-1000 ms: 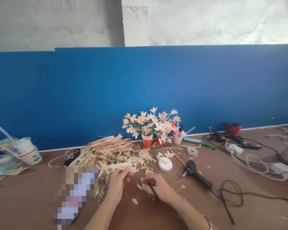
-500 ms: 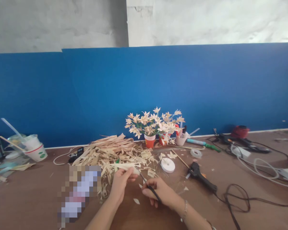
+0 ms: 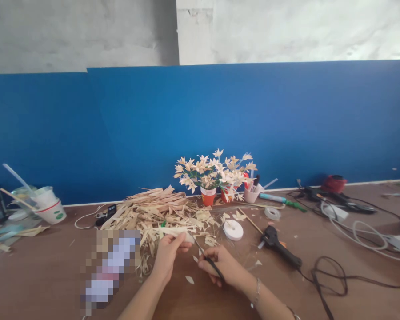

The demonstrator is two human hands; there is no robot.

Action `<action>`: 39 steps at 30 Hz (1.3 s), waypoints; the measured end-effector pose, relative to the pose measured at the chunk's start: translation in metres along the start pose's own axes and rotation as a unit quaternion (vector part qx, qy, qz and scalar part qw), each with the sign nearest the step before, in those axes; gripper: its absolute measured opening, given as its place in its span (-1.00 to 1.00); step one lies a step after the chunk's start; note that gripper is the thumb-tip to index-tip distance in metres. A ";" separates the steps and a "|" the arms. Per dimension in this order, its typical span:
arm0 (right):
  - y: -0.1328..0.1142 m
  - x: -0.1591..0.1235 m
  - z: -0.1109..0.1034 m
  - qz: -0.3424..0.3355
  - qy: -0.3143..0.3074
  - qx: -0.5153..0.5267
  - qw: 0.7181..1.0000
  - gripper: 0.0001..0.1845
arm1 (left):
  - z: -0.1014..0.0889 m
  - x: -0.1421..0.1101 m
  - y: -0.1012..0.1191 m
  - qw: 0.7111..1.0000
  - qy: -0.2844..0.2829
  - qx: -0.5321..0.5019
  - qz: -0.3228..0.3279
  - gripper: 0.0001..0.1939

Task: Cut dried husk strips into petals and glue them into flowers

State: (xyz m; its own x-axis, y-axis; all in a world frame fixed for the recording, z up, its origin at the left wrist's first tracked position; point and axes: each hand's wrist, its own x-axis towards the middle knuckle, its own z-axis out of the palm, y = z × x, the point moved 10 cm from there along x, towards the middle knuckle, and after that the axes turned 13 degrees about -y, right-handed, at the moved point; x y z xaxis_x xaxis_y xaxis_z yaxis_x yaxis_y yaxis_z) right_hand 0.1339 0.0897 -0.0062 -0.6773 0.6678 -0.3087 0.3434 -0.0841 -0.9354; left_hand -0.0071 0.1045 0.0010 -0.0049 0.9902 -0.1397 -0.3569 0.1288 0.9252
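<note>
Between the thumb and fingers of my left hand (image 3: 170, 254) is a pale strip of dried husk (image 3: 177, 231), its free end pointing left over the pile. My right hand (image 3: 222, 266) is closed around black-handled scissors (image 3: 214, 267). Their blades reach up and left to the right end of the strip; whether they are parted is too small to tell. Small cut petal-shaped pieces, one a pale petal (image 3: 190, 279), lie on the table below and between my hands. Behind the left hand spreads a heap of dried husks (image 3: 153, 206).
Husk flowers (image 3: 213, 171) stand in red cups (image 3: 208, 197) against the blue partition (image 3: 136, 133). A white tape roll (image 3: 233, 230), clear tape (image 3: 272, 214) and a black glue gun (image 3: 280, 249) with its cable lie to the right. A paper cup (image 3: 50, 210) stands far left.
The scissors have swung up from near my right hand's side to the right end of the strip. The whole view has shifted slightly; the left hand keeps its hold.
</note>
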 end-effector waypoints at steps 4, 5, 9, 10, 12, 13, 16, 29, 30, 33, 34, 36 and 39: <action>0.001 0.000 0.000 0.000 -0.002 -0.008 1.000 -0.73 | -0.001 0.001 0.000 1.000 -0.004 0.002 -0.001 -0.70; 0.001 0.000 0.000 0.001 -0.003 -0.011 1.000 -0.74 | -0.001 0.001 0.000 1.000 -0.007 0.007 -0.002 -0.70; 0.003 0.001 -0.001 -0.004 -0.005 -0.018 1.000 -0.74 | 0.000 0.003 0.002 0.999 -0.015 0.032 -0.002 -0.69; 0.003 0.000 -0.001 -0.005 -0.005 -0.019 1.000 -0.73 | 0.000 0.003 0.002 0.999 -0.014 0.037 -0.003 -0.69; 0.003 0.000 -0.001 -0.002 -0.005 -0.022 1.000 -0.73 | -0.001 0.003 0.004 0.999 -0.008 0.041 -0.002 -0.70; 0.003 0.000 -0.001 0.003 -0.006 -0.024 1.000 -0.73 | -0.002 0.002 0.004 0.999 -0.005 0.042 -0.001 -0.70; 0.004 -0.001 -0.002 0.011 -0.004 -0.031 0.999 -0.73 | -0.002 0.002 0.005 0.999 -0.001 0.048 -0.001 -0.71; 0.010 0.000 -0.001 0.020 -0.022 -0.034 0.999 -0.73 | -0.002 0.003 0.009 0.996 -0.023 0.091 -0.010 -0.67; 0.009 0.000 -0.001 0.022 -0.023 -0.036 0.999 -0.74 | -0.001 0.003 0.009 0.995 -0.030 0.095 -0.012 -0.67; 0.008 -0.001 0.001 0.023 -0.033 -0.036 0.999 -0.76 | 0.000 0.003 0.011 0.993 -0.049 0.104 -0.019 -0.67; 0.008 -0.002 0.001 0.024 -0.036 -0.035 0.998 -0.77 | 0.001 0.003 0.011 0.993 -0.053 0.107 -0.022 -0.67; 0.006 -0.004 0.002 0.025 -0.042 -0.033 0.998 -0.78 | 0.002 0.003 0.012 0.991 -0.063 0.114 -0.028 -0.67; 0.002 -0.006 0.003 0.026 -0.047 -0.038 0.998 -0.79 | 0.004 0.002 0.012 0.988 -0.081 0.122 -0.039 -0.67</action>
State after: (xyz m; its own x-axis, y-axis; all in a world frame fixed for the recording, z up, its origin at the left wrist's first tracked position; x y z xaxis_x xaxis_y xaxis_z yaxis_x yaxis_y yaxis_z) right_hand 0.1367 0.0827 -0.0068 -0.7139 0.5920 -0.3740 0.4250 -0.0582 -0.9033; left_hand -0.0079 0.1087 0.0128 0.1707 0.9698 -0.1745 -0.1143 0.1954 0.9740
